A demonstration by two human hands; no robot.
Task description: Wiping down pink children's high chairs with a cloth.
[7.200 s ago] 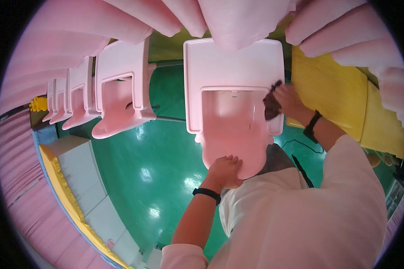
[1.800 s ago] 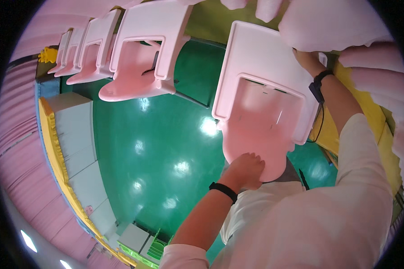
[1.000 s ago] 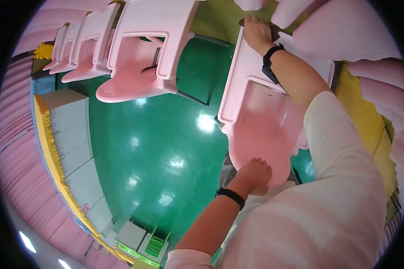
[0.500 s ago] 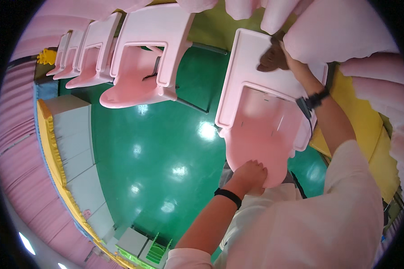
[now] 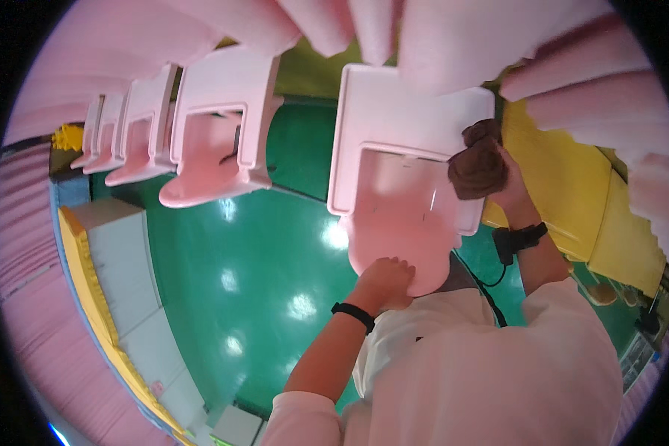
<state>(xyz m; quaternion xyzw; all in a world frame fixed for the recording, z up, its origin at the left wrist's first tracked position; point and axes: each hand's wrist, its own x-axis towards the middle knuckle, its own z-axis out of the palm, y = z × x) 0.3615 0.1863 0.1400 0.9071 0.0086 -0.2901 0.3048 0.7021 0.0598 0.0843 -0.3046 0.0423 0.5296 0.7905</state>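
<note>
A pink plastic stadium seat (image 5: pixel 405 163) is right in front of me, its backrest above and its seat pan below. My left hand (image 5: pixel 385 281) grips the front edge of the seat pan. My right hand (image 5: pixel 507 182) holds a crumpled brown cloth (image 5: pixel 477 165) pressed against the seat's right side, where the backrest meets the pan. A black band is on each of my wrists. My white shirt fills the lower right of the picture.
More pink seats (image 5: pixel 215 141) stand in a row to the left. A shiny green floor (image 5: pixel 267 260) lies below. A yellow step (image 5: pixel 565 193) is on the right, and grey steps with a yellow edge (image 5: pixel 119 297) run along the left.
My right hand with the cloth has moved down from the top of the backrest to the seat's right side. My left hand has stayed on the seat's front edge.
</note>
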